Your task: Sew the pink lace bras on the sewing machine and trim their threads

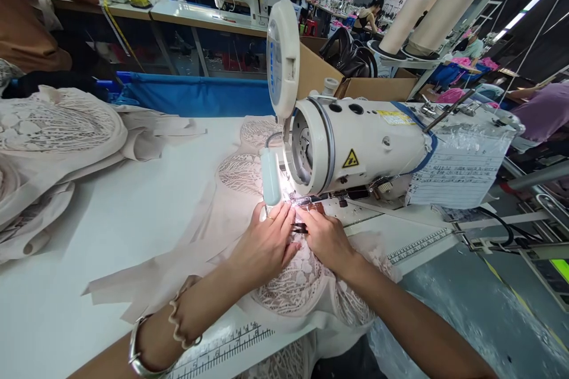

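Note:
My left hand (269,244) lies on a pale pink lace garment (288,287), fingers stretched out flat just before the lit needle area. Close beside it, my right hand (328,238) is bent over the same fabric, its fingertips near the needle. Dark pointed blades of what look like thread snips (299,228) poke out from under the right hand; their handles are hidden. The sewing machine (368,145) has a white cylindrical head, and a pale green lamp (270,177) shines down at the fingertips. Fingers cover the stitching spot itself.
More lace pieces (57,130) are piled on the white table (133,207) at left. A ruler strip (231,346) runs along the front edge. Thread cones (404,23), a cardboard box (377,87) and a handwritten sheet (457,172) surround the machine. Co-workers sit beyond.

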A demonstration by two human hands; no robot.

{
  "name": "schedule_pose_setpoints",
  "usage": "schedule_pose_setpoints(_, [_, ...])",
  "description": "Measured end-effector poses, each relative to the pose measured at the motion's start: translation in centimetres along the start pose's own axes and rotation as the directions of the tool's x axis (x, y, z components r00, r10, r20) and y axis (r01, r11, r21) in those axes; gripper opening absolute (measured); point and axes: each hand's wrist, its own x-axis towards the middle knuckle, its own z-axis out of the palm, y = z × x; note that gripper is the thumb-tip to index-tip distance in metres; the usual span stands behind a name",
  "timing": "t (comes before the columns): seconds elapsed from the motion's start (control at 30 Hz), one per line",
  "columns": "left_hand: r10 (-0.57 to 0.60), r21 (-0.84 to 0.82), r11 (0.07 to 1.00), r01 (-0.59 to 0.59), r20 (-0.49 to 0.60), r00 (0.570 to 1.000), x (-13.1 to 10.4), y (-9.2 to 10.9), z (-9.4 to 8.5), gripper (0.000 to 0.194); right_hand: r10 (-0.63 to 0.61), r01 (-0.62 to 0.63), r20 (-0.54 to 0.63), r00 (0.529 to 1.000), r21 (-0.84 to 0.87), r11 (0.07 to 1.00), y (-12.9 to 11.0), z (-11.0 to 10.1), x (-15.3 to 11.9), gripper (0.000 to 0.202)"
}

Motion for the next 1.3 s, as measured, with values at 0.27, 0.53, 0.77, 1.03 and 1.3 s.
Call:
schedule_pose_setpoints(0.27, [0.013, 0.064, 0.998, -0.011, -0.027, 1.000, 0.1, 0.0, -0.1, 0.048, 0.023, -0.020, -0.025, 0.999, 0.079, 0.997, 0.2, -0.2, 0.3, 0.045])
schedule_pose_setpoints(0.53, [0.206, 0.032, 0.976, -0.214, 0.171, 0.964, -0.2, 1.1, -0.8, 0.034, -0.018, 0.031, -0.051, 0.999, 0.260, 0.965, 1.1, -0.9, -0.6, 0.044])
schedule_pose_setpoints(0.77, [0.182, -0.085, 0.981, -0.173, 0.103, 0.978, 0.0, -1.3, -0.3, 0.032, -0.051, 0.063, -0.071, 0.996, 0.175, 0.983, 1.0, -0.7, 0.5, 0.038])
schedule_pose_setpoints(1.03, [0.156, -0.230, 0.964, -0.134, 0.079, 0.985, 1.0, -3.4, -2.3, 0.033, -0.047, 0.048, 0.018, 0.999, -0.013, 0.999, 0.7, -1.1, 2.4, 0.025])
schedule_pose_setpoints(1.3, [0.232, -0.003, 0.972, -0.233, 0.094, 0.968, 0.4, -0.9, -2.0, 0.025, 0.120, -0.116, -0.053, 0.991, 0.082, 0.990, -0.5, -3.1, -4.0, 0.018])
